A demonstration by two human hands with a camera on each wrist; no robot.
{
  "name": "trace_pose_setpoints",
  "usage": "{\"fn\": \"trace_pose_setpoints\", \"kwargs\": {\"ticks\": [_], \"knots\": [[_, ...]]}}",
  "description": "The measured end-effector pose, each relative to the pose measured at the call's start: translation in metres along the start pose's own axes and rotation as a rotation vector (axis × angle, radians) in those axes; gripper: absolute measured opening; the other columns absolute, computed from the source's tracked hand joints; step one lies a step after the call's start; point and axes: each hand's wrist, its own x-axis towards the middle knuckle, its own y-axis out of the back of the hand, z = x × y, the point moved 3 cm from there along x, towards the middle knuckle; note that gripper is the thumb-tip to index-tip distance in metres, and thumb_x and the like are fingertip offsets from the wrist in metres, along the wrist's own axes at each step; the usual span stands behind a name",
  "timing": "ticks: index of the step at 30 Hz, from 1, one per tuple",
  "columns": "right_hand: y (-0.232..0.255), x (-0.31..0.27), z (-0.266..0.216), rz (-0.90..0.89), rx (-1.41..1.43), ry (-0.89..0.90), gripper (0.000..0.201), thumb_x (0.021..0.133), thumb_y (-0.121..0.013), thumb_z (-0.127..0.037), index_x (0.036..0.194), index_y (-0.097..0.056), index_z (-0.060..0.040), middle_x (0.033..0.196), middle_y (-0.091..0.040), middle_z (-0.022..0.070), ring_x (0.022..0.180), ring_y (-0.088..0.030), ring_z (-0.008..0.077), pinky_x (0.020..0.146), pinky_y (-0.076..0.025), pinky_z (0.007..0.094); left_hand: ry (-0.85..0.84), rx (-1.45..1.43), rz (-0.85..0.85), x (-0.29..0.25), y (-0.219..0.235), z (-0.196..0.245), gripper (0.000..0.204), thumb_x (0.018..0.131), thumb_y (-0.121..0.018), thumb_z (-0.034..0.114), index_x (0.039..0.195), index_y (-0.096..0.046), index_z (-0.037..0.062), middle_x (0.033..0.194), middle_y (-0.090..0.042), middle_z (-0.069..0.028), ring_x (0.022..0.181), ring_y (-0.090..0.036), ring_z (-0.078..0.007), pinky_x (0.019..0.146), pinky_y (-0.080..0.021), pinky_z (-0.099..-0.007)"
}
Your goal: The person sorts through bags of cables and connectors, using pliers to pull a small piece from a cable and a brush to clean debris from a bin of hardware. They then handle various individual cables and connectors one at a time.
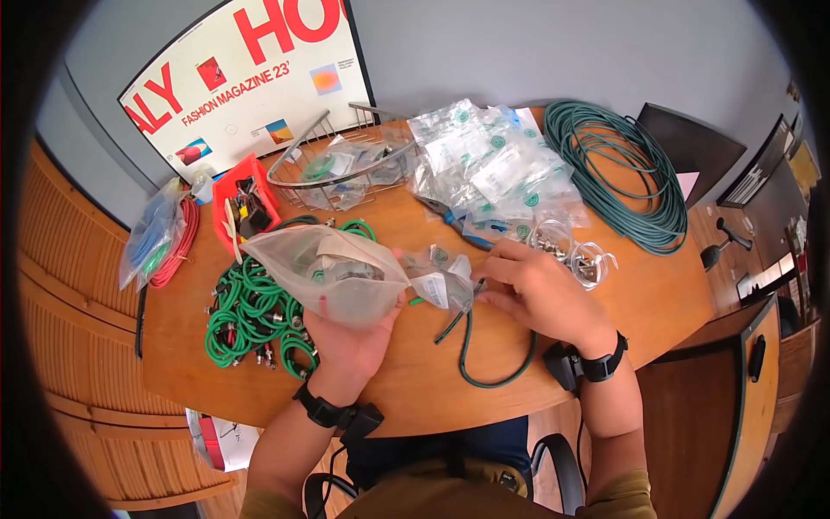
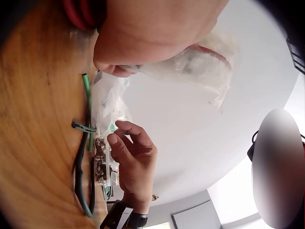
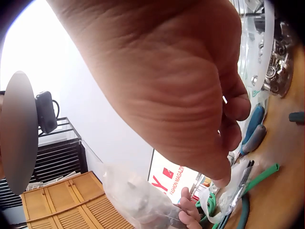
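Observation:
My left hand grips a frosted zip bag with a pale label and grey pieces inside; in the left wrist view its curled fingers hold the plastic. A smaller clear bag with a white label lies just right of that hand. My right hand is at this small bag's right edge, fingers bent, thumb and forefinger slightly apart in the left wrist view. Whether it touches the plastic is unclear. Below is a loose dark green cable, with a bright green piece beside it.
Green coiled cables lie at the left, behind them a red bin of tools. A wire basket, a pile of clear bags, blue-handled pliers, metal connectors and a large dark green coil stand farther back.

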Motion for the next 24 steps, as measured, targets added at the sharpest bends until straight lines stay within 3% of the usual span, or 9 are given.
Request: {"fn": "trace_pose_setpoints", "kwargs": {"ticks": [4,6,7,9,14,19,22,24], "knots": [[-0.001,0.002,-0.007,-0.052,0.036,-0.034,0.028,0.085,-0.081,-0.008,0.112,-0.072,-0.0039,0.105,-0.066,0.015,0.088,-0.07,0.0401,0.077,-0.056,0.0473,0.036,-0.04,0.004,0.001,0.002,-0.001,0.092,0.089,-0.062,0.072,0.152,-0.047,0.0064,0.148,-0.056,-0.0257,0.123,-0.062,-0.0376,0.101,-0.053,-0.0487],[-0.008,0.001,-0.005,-0.079,0.037,-0.029,0.027,0.087,-0.08,-0.009,0.112,-0.073,-0.0045,0.104,-0.066,0.0154,0.088,-0.07,0.0402,0.077,-0.056,0.0473,0.083,-0.072,0.029,-0.001,0.006,-0.002,0.082,0.087,-0.066,0.065,0.152,-0.049,0.0163,0.148,-0.058,-0.0189,0.133,-0.057,-0.037,0.102,-0.051,-0.0506],[-0.013,0.0,-0.001,-0.061,0.001,-0.003,0.023,0.088,-0.079,-0.009,0.11,-0.072,-0.0049,0.103,-0.067,0.0154,0.087,-0.07,0.0402,0.076,-0.056,0.0475,0.087,-0.069,0.031,-0.002,0.008,-0.002,0.082,0.087,-0.066,0.065,0.152,-0.049,0.0163,0.148,-0.058,-0.0189,0.133,-0.057,-0.037,0.102,-0.051,-0.0506],[-0.019,-0.001,0.005,-0.047,-0.036,0.021,0.02,0.09,-0.077,-0.009,0.109,-0.072,-0.0053,0.102,-0.067,0.0154,0.086,-0.069,0.0403,0.075,-0.056,0.0478,0.07,-0.054,-0.08,-0.003,0.008,-0.003,0.092,0.083,-0.069,0.07,0.152,-0.049,0.0122,0.145,-0.059,-0.0223,0.13,-0.059,-0.0379,0.102,-0.052,-0.0496],[-0.011,0.004,0.005,0.229,-0.087,-0.077,0.012,0.093,-0.072,-0.007,0.104,-0.068,-0.0043,0.096,-0.068,0.0153,0.083,-0.069,0.0405,0.073,-0.056,0.0482,0.055,-0.11,-0.095,-0.002,0.008,-0.003,0.099,0.081,-0.07,0.074,0.152,-0.048,0.0085,0.143,-0.059,-0.025,0.126,-0.061,-0.039,0.103,-0.053,-0.0502],[-0.016,0.005,0.005,0.194,-0.002,-0.033,0.014,0.094,-0.071,-0.007,0.108,-0.071,-0.0043,0.093,-0.071,0.0169,0.087,-0.07,0.0406,0.074,-0.057,0.0461,0.059,-0.142,-0.112,-0.001,0.008,-0.003,0.099,0.081,-0.069,0.074,0.151,-0.048,0.0075,0.142,-0.06,-0.0262,0.125,-0.061,-0.0396,0.103,-0.053,-0.0502],[-0.016,0.004,0.0,0.2,0.045,-0.035,0.015,0.095,-0.071,-0.006,0.11,-0.073,-0.0041,0.094,-0.074,0.0174,0.087,-0.071,0.0402,0.074,-0.057,0.0449,0.043,-0.151,-0.094,-0.002,0.002,-0.005,0.096,0.085,-0.061,0.082,0.141,-0.056,0.0041,0.135,-0.063,-0.0251,0.12,-0.063,-0.0389,0.102,-0.052,-0.051],[-0.011,0.007,-0.008,0.196,0.077,-0.037,0.016,0.095,-0.071,-0.005,0.111,-0.074,-0.0035,0.094,-0.075,0.0176,0.086,-0.072,0.0398,0.074,-0.057,0.0442,-0.017,-0.103,0.153,0.0,0.015,-0.008,0.087,0.086,-0.063,0.078,0.14,-0.059,0.0101,0.135,-0.064,-0.022,0.12,-0.063,-0.039,0.101,-0.052,-0.0519]]}}
